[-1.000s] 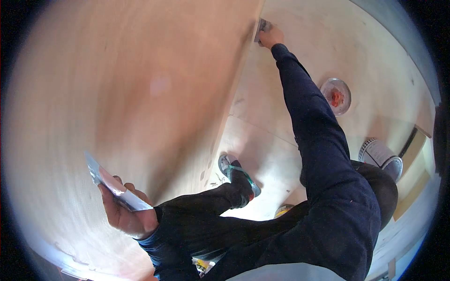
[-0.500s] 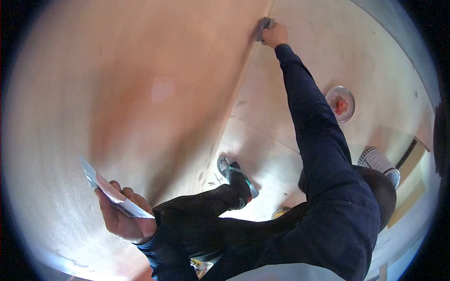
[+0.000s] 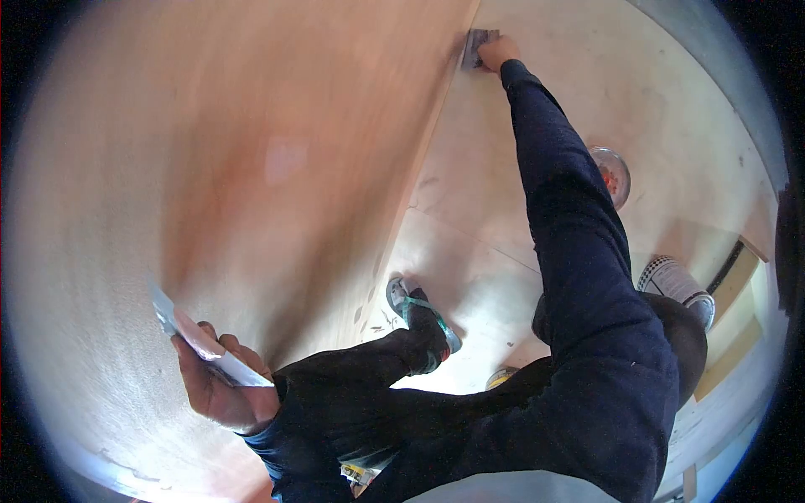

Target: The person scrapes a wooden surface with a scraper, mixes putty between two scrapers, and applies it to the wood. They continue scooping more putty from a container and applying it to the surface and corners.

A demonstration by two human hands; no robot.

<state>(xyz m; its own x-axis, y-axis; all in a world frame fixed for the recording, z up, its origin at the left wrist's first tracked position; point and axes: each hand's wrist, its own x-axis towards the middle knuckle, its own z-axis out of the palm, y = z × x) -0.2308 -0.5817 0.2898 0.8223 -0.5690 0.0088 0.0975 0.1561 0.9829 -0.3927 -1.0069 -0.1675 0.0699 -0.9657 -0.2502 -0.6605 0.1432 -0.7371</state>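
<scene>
My left hand (image 3: 220, 394) is closed around a flat, thin metal plate (image 3: 243, 369) that carries a smear of pinkish putty. It is held up at the lower left, in front of the wood panel wall (image 3: 352, 109). At the end of my outstretched arm, my right hand (image 3: 501, 52) grips a putty knife (image 3: 479, 49). The grey blade lies over the pale floor (image 3: 520, 201), its edge right by the seam where panel and floor meet.
A round dish (image 3: 615, 180) with reddish paste sits partly behind my right forearm. Further right a labelled can (image 3: 675, 283) stands by a wooden strip (image 3: 738, 281). My sandalled foot (image 3: 411, 302) rests near the panel, and a yellow-rimmed lid (image 3: 501, 377) shows beside my leg.
The putty knife has turned so its blade face shows more, and my right hand has shifted slightly up and right. My forearm covers more of the dish. My left hand stays nearly still.
</scene>
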